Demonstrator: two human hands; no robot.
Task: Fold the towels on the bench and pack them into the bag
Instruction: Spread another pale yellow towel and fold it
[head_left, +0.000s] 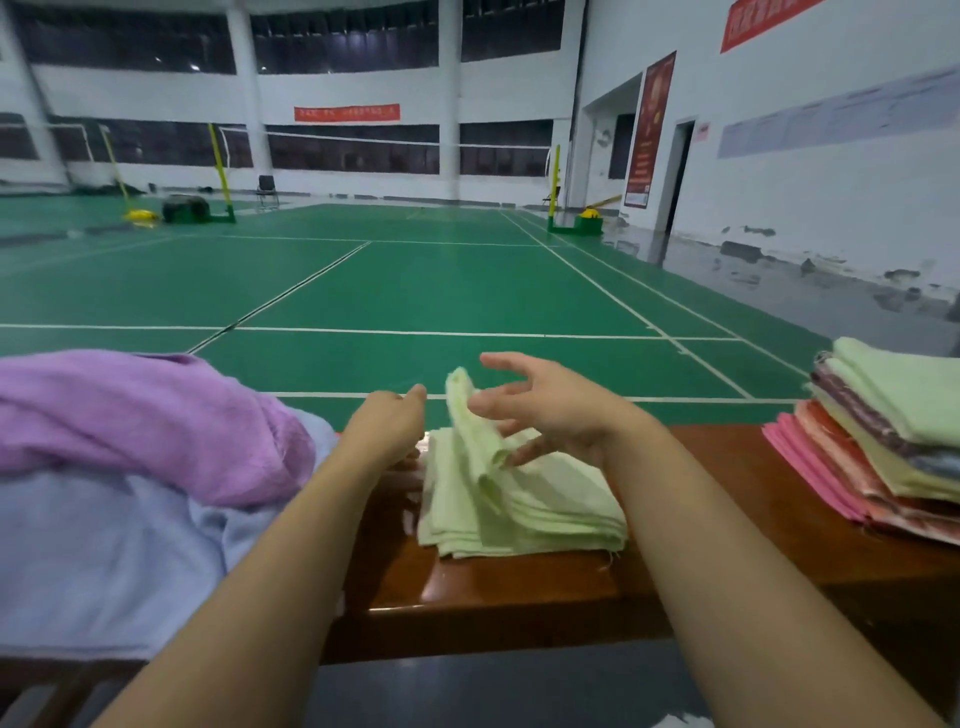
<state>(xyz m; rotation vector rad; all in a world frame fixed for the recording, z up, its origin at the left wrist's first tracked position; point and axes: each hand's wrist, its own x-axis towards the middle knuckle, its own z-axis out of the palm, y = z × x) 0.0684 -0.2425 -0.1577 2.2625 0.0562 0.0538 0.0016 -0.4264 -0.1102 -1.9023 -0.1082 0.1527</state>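
Note:
A pale green towel (524, 509) lies partly folded in the middle of the brown wooden bench (519, 592). One flap of it stands up at the far side. My right hand (550, 410) is above the towel with its fingers spread, and the lower fingertips and thumb touch the raised flap. My left hand (387, 426) hovers at the towel's far left corner, seen from the back with its fingers bent down. Whether those fingers pinch the cloth is hidden. No bag is in view.
A purple towel (140, 421) lies crumpled on a light blue towel (104, 561) at the left of the bench. A stack of folded towels (883, 441) in green, yellow, pink and red stands at the right. Beyond the bench is a green badminton court floor (415, 291).

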